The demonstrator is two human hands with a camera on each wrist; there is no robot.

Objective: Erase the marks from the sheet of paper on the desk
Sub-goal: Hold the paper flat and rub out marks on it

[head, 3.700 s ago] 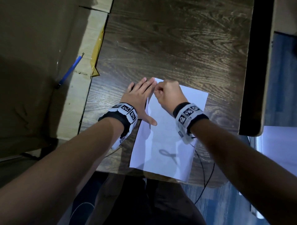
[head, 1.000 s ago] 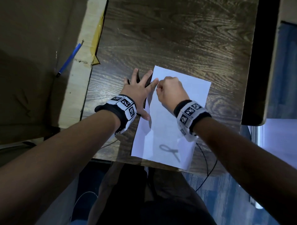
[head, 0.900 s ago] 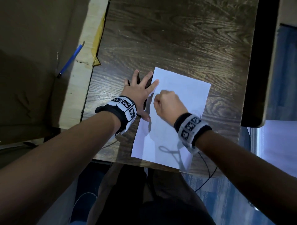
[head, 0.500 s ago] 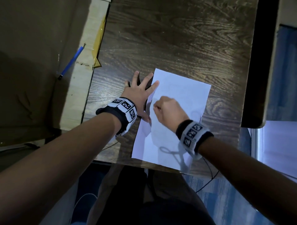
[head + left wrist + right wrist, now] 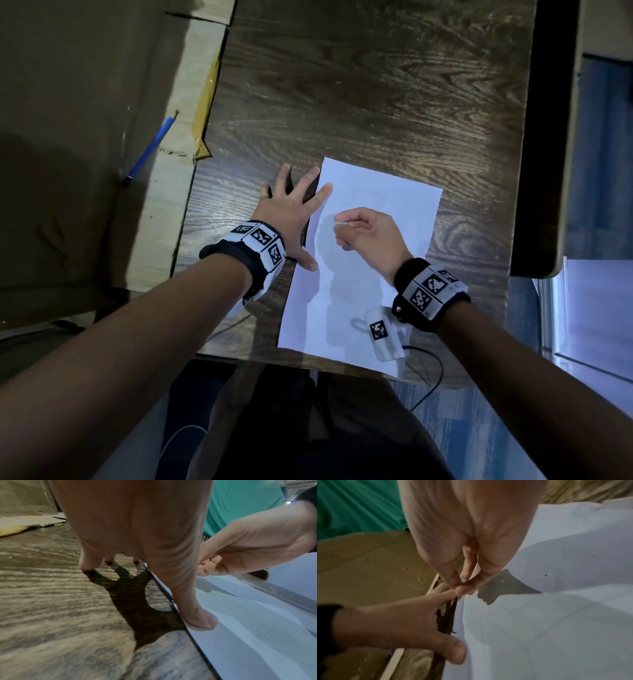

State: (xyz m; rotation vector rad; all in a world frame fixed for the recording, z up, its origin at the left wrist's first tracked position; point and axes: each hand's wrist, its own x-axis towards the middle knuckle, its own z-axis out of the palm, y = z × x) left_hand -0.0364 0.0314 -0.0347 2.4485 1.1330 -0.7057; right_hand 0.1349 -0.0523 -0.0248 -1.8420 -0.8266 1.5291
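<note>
Left hand (image 5: 287, 212) splayed on sheet (image 5: 387, 205); right hand (image 5: 370, 236) pinched.

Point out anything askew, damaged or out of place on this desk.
The sheet of paper lies skewed to the desk edge, its near corner overhanging. The left hand presses its edge flat. A blue pencil lies off the desk on cardboard. No visible tears.

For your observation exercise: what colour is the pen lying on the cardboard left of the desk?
Blue, with a dark tip; the pen shows best in the head view.
</note>
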